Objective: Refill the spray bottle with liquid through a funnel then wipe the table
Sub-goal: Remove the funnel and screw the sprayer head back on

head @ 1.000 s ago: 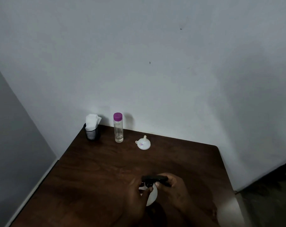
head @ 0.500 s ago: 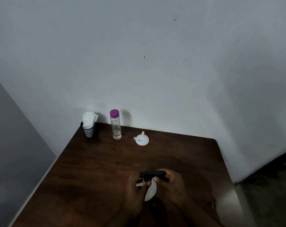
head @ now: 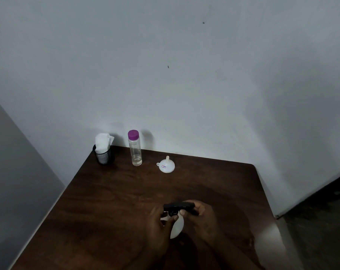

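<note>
Both hands on the spray bottle (head: 176, 227) at the near middle of the table (head: 110, 201). Left hand (head: 159, 228) wrapped round the white body, thumb up by the neck; right hand (head: 201, 217) pinched closed on the black trigger head (head: 179, 205). Looks like the head being unscrewed. Risk here: a slip on that smooth round body, bottle tipped over, any leftover liquid across the wood. How much is inside — cannot tell, body opaque. Another risk: head laid down carelessly, dripping on the table. Well apart at the far edge, clear bottle (head: 135, 151) standing upright, purple cap on, only a shallow layer of liquid visible at the bottom. White funnel (head: 166, 166) near it, mouth down, spout up — empty. Black mesh cup (head: 104, 155) at the corner, white tissue (head: 103, 140) stuffed in.
</note>
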`<state>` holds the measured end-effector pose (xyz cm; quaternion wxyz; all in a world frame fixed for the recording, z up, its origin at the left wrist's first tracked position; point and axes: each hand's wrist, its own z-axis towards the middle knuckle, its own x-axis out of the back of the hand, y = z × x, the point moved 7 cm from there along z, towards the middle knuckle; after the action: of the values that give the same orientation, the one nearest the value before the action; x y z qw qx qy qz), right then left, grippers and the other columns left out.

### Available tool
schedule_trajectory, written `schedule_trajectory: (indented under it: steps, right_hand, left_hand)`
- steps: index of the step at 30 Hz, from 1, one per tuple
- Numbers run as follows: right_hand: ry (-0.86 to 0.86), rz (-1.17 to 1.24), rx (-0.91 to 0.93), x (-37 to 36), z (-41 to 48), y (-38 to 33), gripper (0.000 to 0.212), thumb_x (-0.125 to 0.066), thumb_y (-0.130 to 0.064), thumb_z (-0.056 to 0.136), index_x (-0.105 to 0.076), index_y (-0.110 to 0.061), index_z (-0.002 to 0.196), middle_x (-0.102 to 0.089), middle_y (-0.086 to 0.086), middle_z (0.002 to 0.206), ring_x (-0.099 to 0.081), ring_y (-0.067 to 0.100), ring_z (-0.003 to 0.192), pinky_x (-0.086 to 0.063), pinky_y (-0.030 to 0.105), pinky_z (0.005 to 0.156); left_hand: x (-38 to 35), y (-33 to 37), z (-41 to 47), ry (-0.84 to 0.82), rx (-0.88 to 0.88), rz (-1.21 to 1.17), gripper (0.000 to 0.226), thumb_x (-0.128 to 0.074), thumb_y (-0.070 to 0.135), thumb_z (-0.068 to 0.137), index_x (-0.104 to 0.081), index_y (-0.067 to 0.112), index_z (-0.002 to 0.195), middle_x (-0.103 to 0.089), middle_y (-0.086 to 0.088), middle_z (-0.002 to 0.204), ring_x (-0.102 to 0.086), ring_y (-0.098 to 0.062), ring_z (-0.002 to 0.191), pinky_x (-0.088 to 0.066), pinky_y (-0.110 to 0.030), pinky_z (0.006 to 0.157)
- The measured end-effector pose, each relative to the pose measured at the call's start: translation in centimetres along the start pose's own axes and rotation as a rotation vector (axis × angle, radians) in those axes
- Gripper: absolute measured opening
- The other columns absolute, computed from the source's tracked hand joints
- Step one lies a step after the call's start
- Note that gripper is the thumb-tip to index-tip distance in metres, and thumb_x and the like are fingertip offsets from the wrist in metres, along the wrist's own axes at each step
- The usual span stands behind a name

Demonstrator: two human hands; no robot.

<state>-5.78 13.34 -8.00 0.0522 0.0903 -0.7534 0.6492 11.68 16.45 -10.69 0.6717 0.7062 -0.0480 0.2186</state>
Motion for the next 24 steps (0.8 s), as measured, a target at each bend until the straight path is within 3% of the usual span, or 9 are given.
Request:
schedule_trajectory:
  steps: [3,7,9,12,13,15,18,21,24]
  right_hand:
    - [-0.01,0.003,0.008,0.0,-0.1,-0.3,0.021,-0.075,-0.002,0.084,-0.075,-0.013,0.101,-0.078,-0.007,0.094,-0.072,0.005,0.09,-0.055,0.018,0.076]
    - [-0.025,-0.003,0.012,0.0,0.0,-0.5,0.022,-0.074,-0.001,0.084,-0.075,-0.016,0.101,-0.077,-0.007,0.096,-0.072,0.006,0.091,-0.054,0.017,0.075]
    - [-0.023,0.005,0.022,-0.1,0.0,-0.5,0.022,-0.074,0.0,0.084,-0.074,-0.014,0.101,-0.078,-0.006,0.095,-0.072,0.008,0.091,-0.055,0.018,0.075]
    - [-0.02,-0.003,0.03,-0.2,-0.1,-0.6,0.023,-0.074,0.0,0.084,-0.074,-0.015,0.102,-0.077,-0.011,0.096,-0.072,0.005,0.092,-0.054,0.017,0.075]
    - [-0.018,0.0,0.035,-0.1,-0.1,-0.6,0.023,-0.074,-0.001,0.084,-0.074,-0.016,0.102,-0.077,-0.01,0.097,-0.072,0.007,0.092,-0.054,0.018,0.075]
    - [-0.017,0.0,0.039,0.1,-0.1,-0.6,0.023,-0.075,-0.001,0.084,-0.075,-0.017,0.1,-0.077,-0.009,0.097,-0.072,0.007,0.091,-0.054,0.018,0.076]
    - [-0.012,-0.02,0.062,0.3,-0.1,-0.8,0.021,-0.076,-0.003,0.083,-0.075,-0.017,0.099,-0.076,-0.012,0.097,-0.071,0.005,0.091,-0.052,0.014,0.075]
    - [-0.01,-0.012,0.053,0.3,-0.1,-0.7,0.021,-0.077,-0.006,0.083,-0.075,-0.019,0.1,-0.077,-0.01,0.098,-0.071,0.006,0.092,-0.053,0.016,0.076]
    - [-0.024,-0.028,0.039,0.2,0.0,-0.6,0.023,-0.075,-0.004,0.085,-0.075,-0.022,0.099,-0.077,-0.007,0.096,-0.072,0.008,0.093,-0.056,0.021,0.078]
  left_hand:
    - [0.1,0.5,-0.4,-0.049,-0.042,0.007,0.017,-0.071,0.041,0.089,-0.064,0.046,0.103,-0.068,0.019,0.104,-0.063,0.003,0.101,-0.054,-0.024,0.079]
    - [-0.7,0.0,0.0,-0.067,0.032,-0.004,0.036,-0.081,0.043,0.078,-0.06,0.04,0.107,-0.066,0.016,0.105,-0.064,-0.001,0.1,-0.056,-0.023,0.082]
    - [-0.7,-0.2,0.5,-0.039,0.092,-0.002,0.043,-0.087,0.035,0.072,-0.06,0.032,0.105,-0.061,0.02,0.098,-0.063,-0.001,0.097,-0.046,-0.011,0.083]
    - [-1.0,0.4,0.7,-0.055,0.098,0.001,0.055,-0.08,0.058,0.068,-0.062,0.021,0.104,-0.064,0.016,0.098,-0.063,-0.006,0.093,-0.041,-0.002,0.075]
    - [-0.8,0.1,0.6,-0.014,0.109,-0.025,0.057,-0.079,0.063,0.064,-0.064,0.022,0.1,-0.065,0.014,0.098,-0.063,-0.006,0.092,-0.042,-0.002,0.075]
    - [-0.7,-0.6,0.5,0.036,0.102,-0.043,0.041,-0.085,0.05,0.068,-0.066,0.028,0.097,-0.071,0.01,0.098,-0.067,-0.006,0.094,-0.047,-0.007,0.075]
    - [-0.8,-0.7,0.2,-0.007,0.034,-0.036,0.027,-0.079,0.048,0.076,-0.069,0.039,0.099,-0.073,0.013,0.098,-0.068,-0.001,0.095,-0.055,-0.026,0.082]
    - [-0.6,0.0,0.1,-0.04,-0.03,-0.023,0.027,-0.077,0.034,0.084,-0.065,0.055,0.095,-0.069,0.023,0.1,-0.065,0.004,0.095,-0.051,-0.015,0.075]
    - [-0.7,0.2,0.1,-0.082,-0.001,-0.006,0.034,-0.082,0.041,0.078,-0.06,0.039,0.103,-0.068,0.013,0.102,-0.064,0.002,0.095,-0.048,-0.012,0.076]
